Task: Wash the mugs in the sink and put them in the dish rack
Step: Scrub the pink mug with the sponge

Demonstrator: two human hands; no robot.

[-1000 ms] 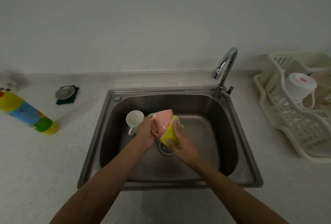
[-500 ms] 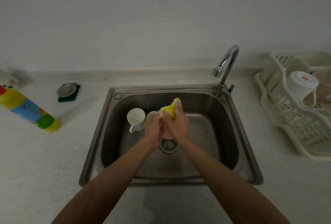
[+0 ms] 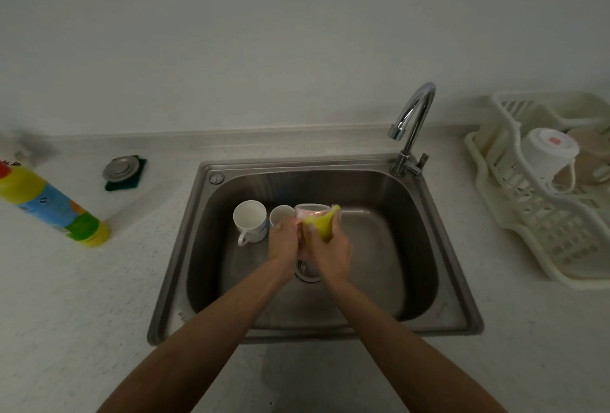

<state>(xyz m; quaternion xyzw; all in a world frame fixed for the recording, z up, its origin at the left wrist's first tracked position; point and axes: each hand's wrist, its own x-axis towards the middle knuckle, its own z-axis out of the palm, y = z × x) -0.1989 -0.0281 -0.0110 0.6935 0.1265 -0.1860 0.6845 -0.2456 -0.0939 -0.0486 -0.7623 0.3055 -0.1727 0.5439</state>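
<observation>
Over the steel sink [image 3: 439,267] my left hand [image 3: 283,241] grips a pink mug [image 3: 310,210], held upright with its rim showing. My right hand [image 3: 330,252] grips a yellow sponge [image 3: 321,223] pressed against the mug's right side. Most of the mug is hidden by both hands. A white mug [image 3: 250,220] stands upright on the sink floor at the left, with a second pale mug [image 3: 280,213] right beside it. The cream dish rack [image 3: 541,224] stands on the counter at the right and holds an upturned white mug [image 3: 548,157] and a brownish mug [image 3: 591,155].
A chrome tap [image 3: 412,122] rises at the sink's back right corner. A yellow dish soap bottle [image 3: 49,204] lies on the left counter. A metal sink plug [image 3: 119,168] rests on a dark green pad behind it. The drain [image 3: 305,272] lies below my hands.
The pink mug has turned upright in my left hand. My right hand slid the sponge from the mug's front up over it, then down onto its right side.
</observation>
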